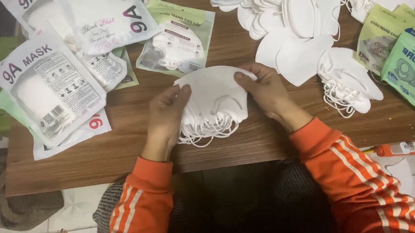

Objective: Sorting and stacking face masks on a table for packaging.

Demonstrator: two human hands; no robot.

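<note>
A stack of white folded face masks (213, 99) with dangling ear loops lies near the front edge of the brown wooden table (123, 145). My left hand (165, 115) grips the stack's left side, thumb on top. My right hand (265, 91) pinches its upper right edge. Both arms wear orange sleeves with white stripes.
Filled white mask packets (52, 95) lie at the left, a green-edged packet (176, 39) sits behind the stack, and green packets (406, 66) are at the right. Loose white masks (303, 34) spread across the back right. Tiled floor shows below the table.
</note>
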